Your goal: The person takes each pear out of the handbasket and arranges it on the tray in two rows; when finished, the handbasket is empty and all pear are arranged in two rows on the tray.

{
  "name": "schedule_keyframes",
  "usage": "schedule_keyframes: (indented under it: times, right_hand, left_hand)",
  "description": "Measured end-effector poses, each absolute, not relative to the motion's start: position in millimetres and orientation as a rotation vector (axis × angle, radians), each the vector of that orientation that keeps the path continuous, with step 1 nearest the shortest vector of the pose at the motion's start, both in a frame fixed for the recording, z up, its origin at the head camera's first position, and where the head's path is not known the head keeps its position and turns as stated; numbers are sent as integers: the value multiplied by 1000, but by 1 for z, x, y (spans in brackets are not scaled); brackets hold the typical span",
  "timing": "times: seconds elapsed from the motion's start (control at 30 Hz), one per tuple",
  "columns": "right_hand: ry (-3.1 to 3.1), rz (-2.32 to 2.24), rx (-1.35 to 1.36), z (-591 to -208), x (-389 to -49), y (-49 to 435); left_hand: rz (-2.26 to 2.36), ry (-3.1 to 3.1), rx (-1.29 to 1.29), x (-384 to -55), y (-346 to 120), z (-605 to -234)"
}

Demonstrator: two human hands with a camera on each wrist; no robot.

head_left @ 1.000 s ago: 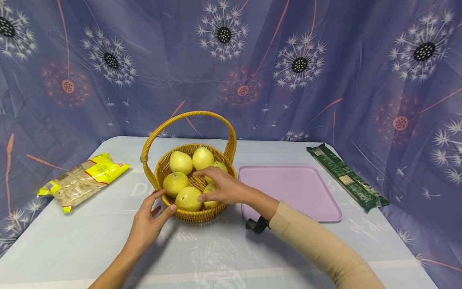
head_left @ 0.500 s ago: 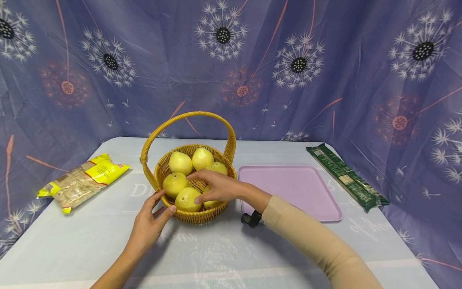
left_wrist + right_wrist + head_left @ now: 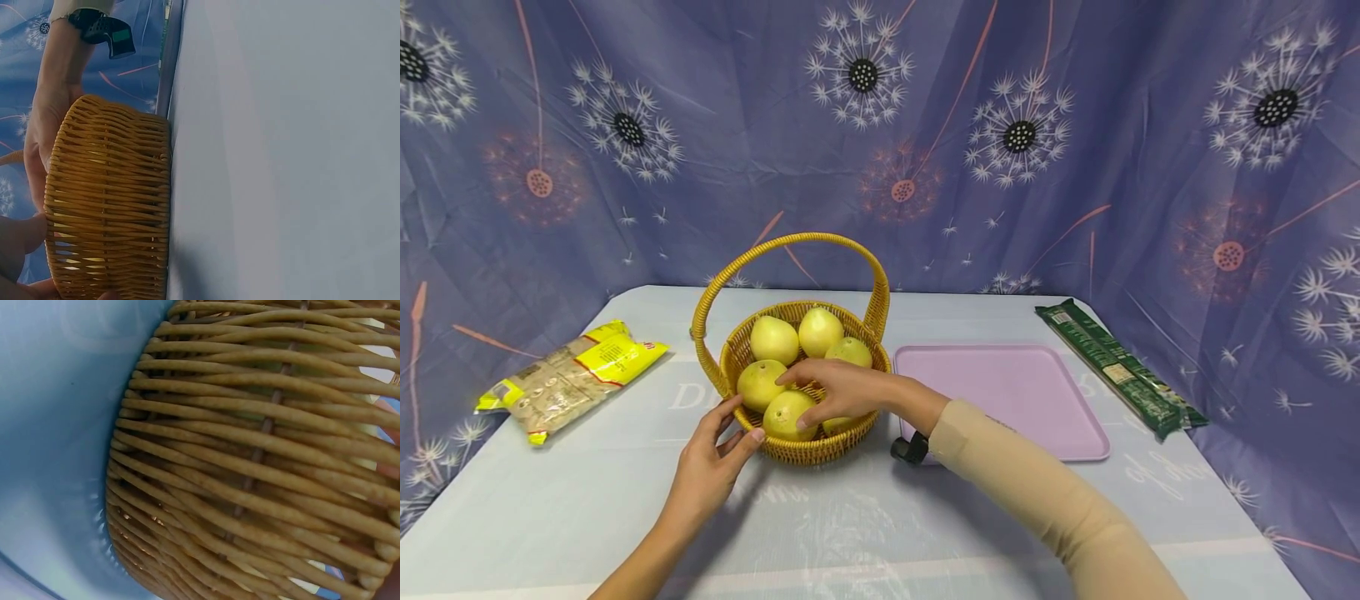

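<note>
while the near-left rim of the wicker basket [image 3: 808,452] is held by the bent fingers and thumb of the left hand [image 3: 706,458], the right hand [image 3: 838,387] is spread inside it. the right thumb is laid on the near side of the front fruit [image 3: 784,414], and the fingers are placed behind it, toward the left fruit [image 3: 762,384]; as the far contact is hidden, whether a firm grip is had cannot be told.

the front fruit is seated just inside the near rim, beside the left fruit. by its look, it may be judged firm and fairly heavy, with a smooth skin off which a light pinch could slide; bruising might be caused by a hard squeeze or a knock. it is best held round its widest part, with thumb and fingers on opposite sides. the basket's weave is judged light and springy, so it could be tipped or dragged if not steadied at the rim.

six fruits can be counted: two back fruits [image 3: 774,340], one right fruit [image 3: 850,352], the left one, the front one, and one partly covered fruit [image 3: 841,425] under the right hand; others may be hidden. one basket with one handle [image 3: 812,237], one lilac tray [image 3: 1007,392] and two packets, a yellow packet [image 3: 568,379] and a green packet [image 3: 1116,367], are set on one table [image 3: 850,542].
</note>
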State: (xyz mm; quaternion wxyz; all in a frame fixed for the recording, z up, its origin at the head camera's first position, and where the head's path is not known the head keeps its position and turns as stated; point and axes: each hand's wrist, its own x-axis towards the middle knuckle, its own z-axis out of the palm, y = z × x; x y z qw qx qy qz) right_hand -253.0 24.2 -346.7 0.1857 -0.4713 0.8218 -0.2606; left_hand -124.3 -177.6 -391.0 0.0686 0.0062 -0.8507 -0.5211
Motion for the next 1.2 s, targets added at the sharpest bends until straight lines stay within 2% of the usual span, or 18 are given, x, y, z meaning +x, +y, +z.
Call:
schedule_keyframes:
  times: [0.67, 1.2]
  right_hand:
    - [2399, -489, -1388, -345, -249, 18]
    - [2460, -404, -1437, -352, -247, 15]
  left_hand:
    - [-1696, -2509, 19, -124, -177, -393]
    - [-1622, -2539, 34, -124, -177, -392]
